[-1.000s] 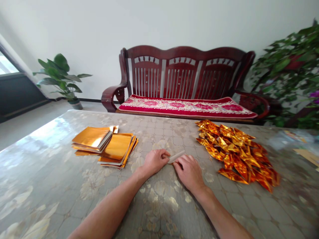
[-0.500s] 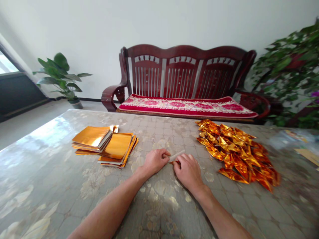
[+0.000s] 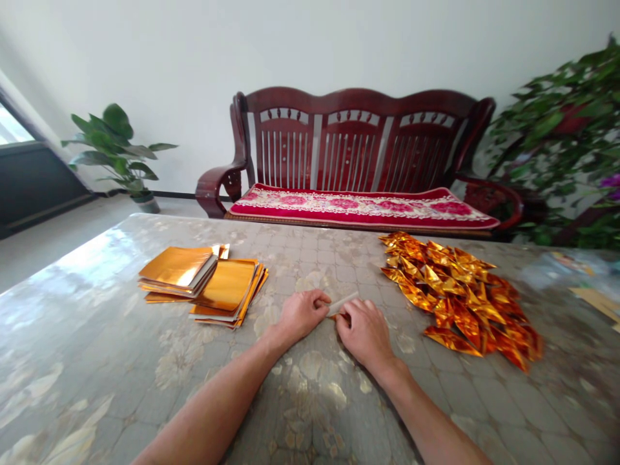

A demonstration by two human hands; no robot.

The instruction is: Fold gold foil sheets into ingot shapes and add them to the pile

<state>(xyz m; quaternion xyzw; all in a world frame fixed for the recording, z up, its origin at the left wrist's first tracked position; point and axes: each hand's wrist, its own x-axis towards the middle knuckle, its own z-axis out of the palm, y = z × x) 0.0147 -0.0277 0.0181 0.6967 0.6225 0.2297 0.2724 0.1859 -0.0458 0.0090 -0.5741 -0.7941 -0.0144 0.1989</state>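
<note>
Both hands meet over the middle of the table around one sheet of gold foil paper, rolled or folded into a narrow strip with its pale back showing. My left hand pinches the strip's left end, fingers curled. The right end is gripped by my right hand, its thumb low and fingers bent over the paper. A bit of gold shows beneath the strip between the thumbs. Much of the paper is hidden under the fingers. To the left lie stacks of flat gold foil sheets; to the right, a heap of folded gold foil pieces.
The table has a patterned, glossy cover. At its right edge lie a clear plastic bag and a tan card. Beyond it stands a dark wooden bench with a red floral cushion, flanked by potted plants.
Both hands stay in nearly the same place with the paper between them. The whole view has shifted very slightly; nothing else has visibly moved.
</note>
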